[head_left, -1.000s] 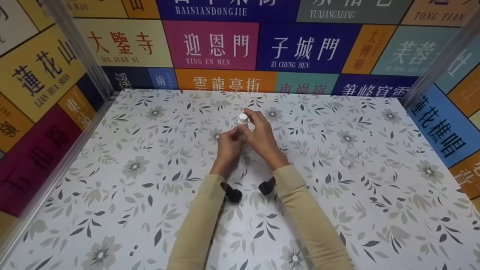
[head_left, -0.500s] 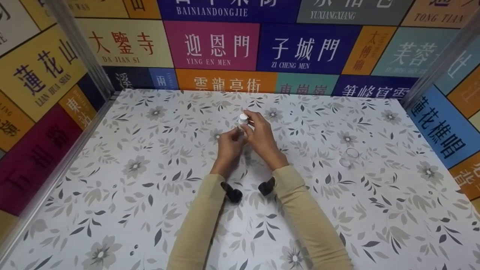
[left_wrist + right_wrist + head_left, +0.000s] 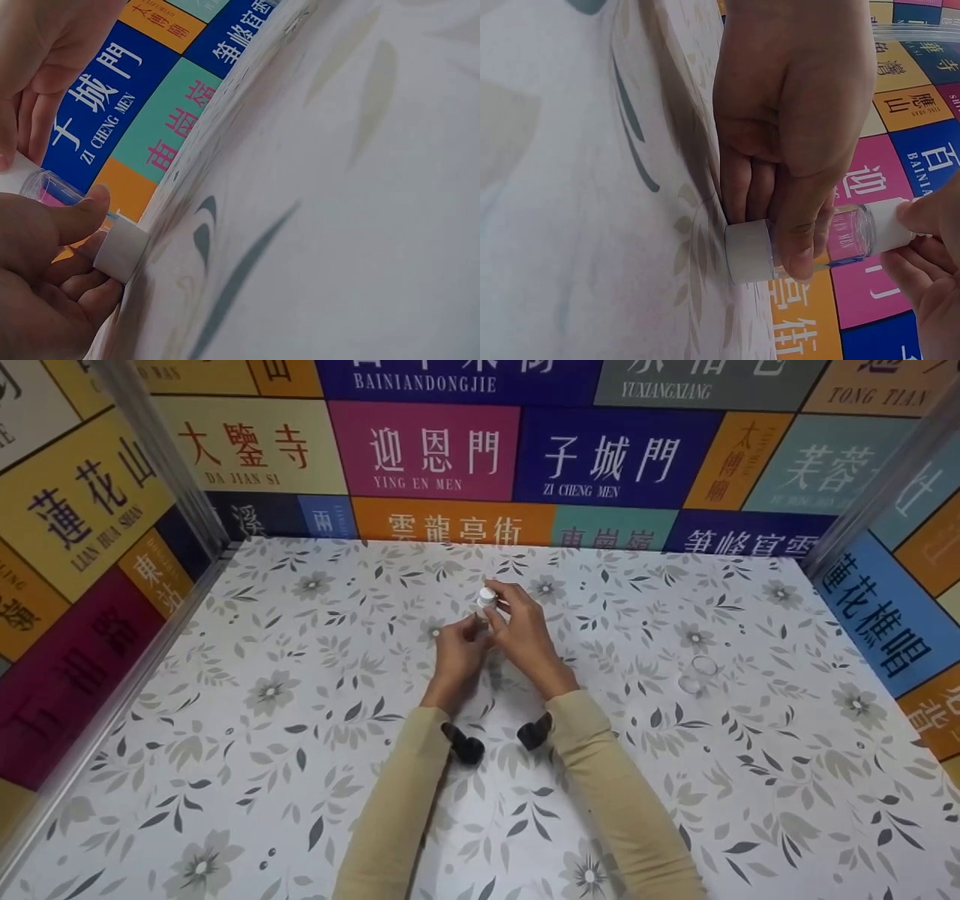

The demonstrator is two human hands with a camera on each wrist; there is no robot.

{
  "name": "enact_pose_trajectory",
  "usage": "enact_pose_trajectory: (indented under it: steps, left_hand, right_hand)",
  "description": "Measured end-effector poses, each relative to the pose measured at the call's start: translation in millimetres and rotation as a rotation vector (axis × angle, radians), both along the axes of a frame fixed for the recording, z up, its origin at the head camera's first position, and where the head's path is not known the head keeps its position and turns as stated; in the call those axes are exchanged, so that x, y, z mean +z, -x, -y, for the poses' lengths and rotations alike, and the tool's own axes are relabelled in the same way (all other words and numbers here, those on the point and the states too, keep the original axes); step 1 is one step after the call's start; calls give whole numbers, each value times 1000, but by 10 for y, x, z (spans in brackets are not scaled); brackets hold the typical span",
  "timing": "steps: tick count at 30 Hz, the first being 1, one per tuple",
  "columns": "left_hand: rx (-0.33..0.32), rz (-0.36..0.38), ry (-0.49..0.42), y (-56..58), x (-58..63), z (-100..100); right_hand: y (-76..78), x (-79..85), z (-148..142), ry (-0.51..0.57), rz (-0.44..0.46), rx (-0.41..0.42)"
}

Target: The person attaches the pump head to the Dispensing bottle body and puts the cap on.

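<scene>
while the clear bottle point(image 3: 852, 234) stands nearly upright between the hands, over the desk point(image 3: 337, 780), the left hand point(image 3: 457, 656) pinches it low, beside its lower white end point(image 3: 748, 251); the right hand point(image 3: 525, 628), higher, pinches its upper white cap point(image 3: 885, 223).

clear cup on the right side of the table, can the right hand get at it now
Probably yes, once freed: the right hand is pinching the white cap on the bottle, but nothing visible stands on the table between that hand and the clear cup.
</scene>
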State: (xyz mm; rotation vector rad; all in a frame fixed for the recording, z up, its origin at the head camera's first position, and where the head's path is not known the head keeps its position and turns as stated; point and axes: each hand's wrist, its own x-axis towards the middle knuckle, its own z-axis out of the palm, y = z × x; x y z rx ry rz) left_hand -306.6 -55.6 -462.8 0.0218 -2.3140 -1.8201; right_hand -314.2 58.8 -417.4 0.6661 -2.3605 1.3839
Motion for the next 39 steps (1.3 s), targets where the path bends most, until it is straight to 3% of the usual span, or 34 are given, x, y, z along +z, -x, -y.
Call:
enact_pose_trajectory:
  steps: [20,27,33,39]
  left_hand:
    - [-5,9,5,8,4,10]
    - [0,-25,11,3,0,-2]
    - [7,-60,79,-4,2,19]
    - [2,-32,100,6,1,25]
  right_hand:
    - [5,7,-3,-20,-10,-6]
    - [-9,7,-14,-5,-2,-12]
    - [9,6,-2,11,13,-33]
    - [19,-10,10,13,11,-45]
